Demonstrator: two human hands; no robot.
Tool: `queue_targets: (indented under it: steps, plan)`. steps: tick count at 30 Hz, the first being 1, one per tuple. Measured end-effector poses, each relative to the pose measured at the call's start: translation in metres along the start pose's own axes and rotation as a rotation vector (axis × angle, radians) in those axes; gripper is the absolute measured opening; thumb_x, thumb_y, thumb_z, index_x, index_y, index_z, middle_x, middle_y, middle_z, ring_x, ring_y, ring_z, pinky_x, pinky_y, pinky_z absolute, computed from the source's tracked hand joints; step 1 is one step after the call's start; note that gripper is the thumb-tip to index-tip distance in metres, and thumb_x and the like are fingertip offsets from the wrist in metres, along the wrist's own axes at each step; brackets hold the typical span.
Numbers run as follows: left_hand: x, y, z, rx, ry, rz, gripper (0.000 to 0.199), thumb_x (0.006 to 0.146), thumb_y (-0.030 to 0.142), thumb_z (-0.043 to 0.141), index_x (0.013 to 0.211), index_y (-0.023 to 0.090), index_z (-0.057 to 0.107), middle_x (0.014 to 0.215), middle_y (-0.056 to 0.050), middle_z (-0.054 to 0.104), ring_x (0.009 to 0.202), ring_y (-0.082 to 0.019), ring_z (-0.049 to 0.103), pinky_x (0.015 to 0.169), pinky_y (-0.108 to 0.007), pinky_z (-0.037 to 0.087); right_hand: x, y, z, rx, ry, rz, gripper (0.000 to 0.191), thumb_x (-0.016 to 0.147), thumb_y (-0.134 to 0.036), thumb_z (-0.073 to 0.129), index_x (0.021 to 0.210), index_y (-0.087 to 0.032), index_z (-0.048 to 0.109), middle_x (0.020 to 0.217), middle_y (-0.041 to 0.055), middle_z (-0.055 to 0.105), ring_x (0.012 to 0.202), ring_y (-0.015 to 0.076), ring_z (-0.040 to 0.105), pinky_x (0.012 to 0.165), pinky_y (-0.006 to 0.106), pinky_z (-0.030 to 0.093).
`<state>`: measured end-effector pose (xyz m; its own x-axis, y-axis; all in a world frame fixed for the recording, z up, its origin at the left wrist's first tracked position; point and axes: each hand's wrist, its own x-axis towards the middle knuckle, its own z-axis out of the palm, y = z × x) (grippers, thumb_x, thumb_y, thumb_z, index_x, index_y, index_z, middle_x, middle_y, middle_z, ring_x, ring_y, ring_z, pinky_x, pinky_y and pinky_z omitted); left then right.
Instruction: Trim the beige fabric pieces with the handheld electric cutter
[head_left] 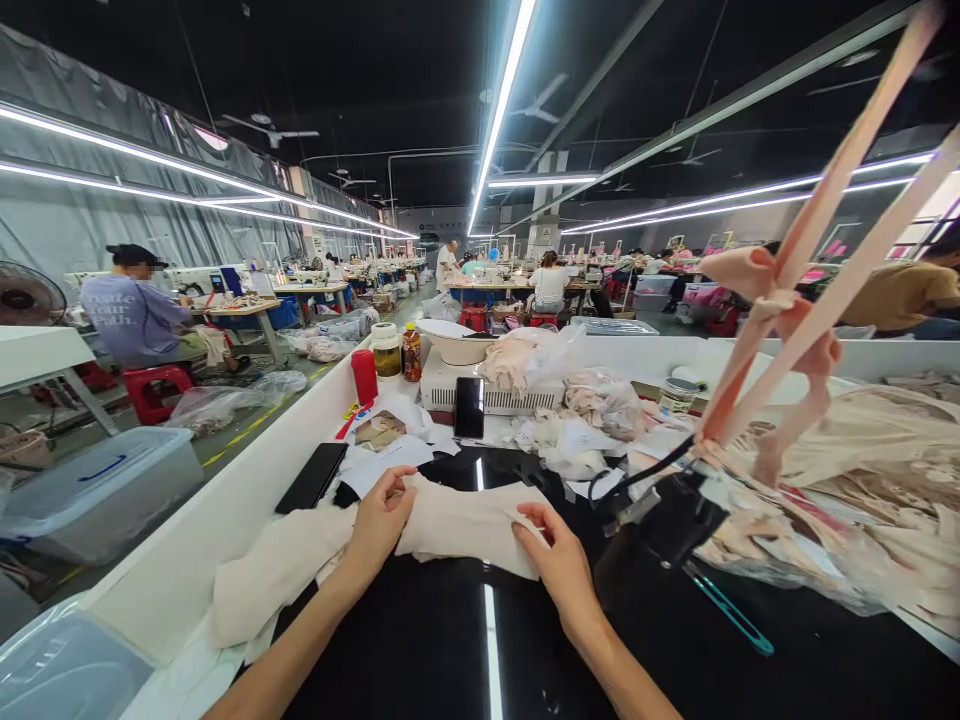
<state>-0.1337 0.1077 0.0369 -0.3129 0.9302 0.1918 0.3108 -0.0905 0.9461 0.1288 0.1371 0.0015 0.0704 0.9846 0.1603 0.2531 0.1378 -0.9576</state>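
Observation:
Between my two hands a cream fabric piece [469, 520] is held stretched over the glossy black tabletop [420, 640]. My left hand [382, 515] pinches its left end, thumb against fingers. At the other end my right hand [551, 550] grips the edge between thumb and fingers. Under my left forearm and beside it lies a pile of similar cream fabric [277, 570], partly hidden by the arm. White paper scraps [390, 455] lie just beyond my left hand.
A dark phone [311, 478] lies at left; another phone [469, 408] leans against a white machine [495, 395]. At right stand a black device [660, 530] with peach straps [802, 250], a teal tool [731, 610] and heaped fabric [862, 450]. A seated person [139, 310] works at left.

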Motion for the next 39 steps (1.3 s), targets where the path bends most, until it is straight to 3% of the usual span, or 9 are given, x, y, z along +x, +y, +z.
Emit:
queue_targets:
  steps: [4,9,15,18,20,23,27,33,39]
  plan:
    - [0.017,-0.015,0.019,0.088,0.015,-0.003,0.038,0.080,0.037,0.061,0.112,0.018,0.070,0.083,0.001,0.058,0.066,-0.014,0.056,0.064,-0.026,0.043,0.026,0.008,-0.006,-0.034,0.045,-0.020,0.042,0.074,-0.046,0.062,0.102,-0.017,0.072,0.093,0.0078,0.077,0.084,0.0264,0.069,0.076,0.035,0.051]
    - [0.030,-0.038,0.029,0.188,0.012,-0.034,0.021,0.085,0.025,0.066,0.104,0.017,0.069,0.072,0.005,0.052,0.065,-0.015,0.055,0.065,-0.027,0.045,0.042,0.020,-0.013,-0.174,0.032,-0.053,0.038,0.073,-0.037,0.057,0.102,-0.017,0.071,0.091,0.0066,0.074,0.073,0.0230,0.065,0.076,0.038,0.051]
    - [0.019,-0.042,0.023,0.257,-0.019,-0.005,0.030,0.095,0.028,0.055,0.119,0.015,0.064,0.089,-0.002,0.063,0.061,-0.013,0.059,0.058,-0.026,0.050,0.023,0.016,-0.020,-0.343,0.062,-0.145,0.042,0.084,-0.040,0.054,0.118,-0.021,0.069,0.125,0.0114,0.063,0.096,0.0268,0.064,0.089,0.043,0.051]
    - [0.003,-0.028,0.001,0.335,-0.017,0.063,0.033,0.096,0.030,0.051,0.124,0.019,0.066,0.107,-0.006,0.067,0.074,-0.015,0.067,0.065,-0.027,0.056,0.007,0.009,-0.022,-0.349,-0.006,-0.217,0.039,0.088,-0.045,0.054,0.116,-0.024,0.070,0.128,0.0100,0.063,0.095,0.0266,0.064,0.086,0.043,0.053]
    - [-0.008,-0.016,-0.026,0.435,0.028,0.106,0.030,0.097,0.032,0.052,0.121,0.022,0.068,0.112,-0.006,0.067,0.089,-0.019,0.067,0.080,-0.031,0.057,-0.002,0.007,-0.024,-0.328,-0.056,-0.261,0.036,0.090,-0.048,0.054,0.112,-0.025,0.071,0.125,0.0096,0.064,0.087,0.0246,0.064,0.077,0.040,0.054]
    - [-0.029,-0.006,-0.075,0.613,0.153,0.116,0.026,0.098,0.034,0.053,0.116,0.023,0.068,0.112,-0.008,0.065,0.108,-0.027,0.061,0.100,-0.041,0.049,-0.013,0.012,-0.024,-0.277,-0.126,-0.342,0.035,0.093,-0.052,0.057,0.112,-0.028,0.073,0.124,0.0093,0.066,0.076,0.0204,0.065,0.062,0.035,0.055]
    - [-0.053,-0.015,-0.123,0.756,0.214,0.054,0.020,0.091,0.033,0.060,0.102,0.020,0.070,0.103,-0.010,0.066,0.105,-0.032,0.061,0.099,-0.046,0.047,-0.026,0.020,-0.017,-0.195,-0.200,-0.386,0.034,0.092,-0.054,0.062,0.109,-0.029,0.076,0.122,0.0096,0.068,0.069,0.0177,0.066,0.052,0.030,0.056]
    - [-0.064,-0.037,-0.139,0.742,0.176,0.040,0.033,0.099,0.042,0.046,0.097,0.025,0.075,0.105,-0.006,0.074,0.103,-0.028,0.067,0.092,-0.038,0.050,-0.048,0.007,-0.007,-0.163,-0.345,-0.417,0.027,0.093,-0.048,0.066,0.110,-0.030,0.076,0.115,0.0084,0.074,0.067,0.0180,0.070,0.051,0.027,0.059]
    - [-0.071,-0.021,-0.140,0.640,0.238,0.073,0.039,0.100,0.050,0.045,0.102,0.025,0.075,0.113,-0.006,0.075,0.103,-0.027,0.069,0.091,-0.035,0.051,-0.074,-0.018,-0.002,-0.072,-0.491,-0.390,0.017,0.092,-0.042,0.067,0.093,-0.029,0.079,0.091,0.0039,0.076,0.062,0.0168,0.067,0.055,0.025,0.058]
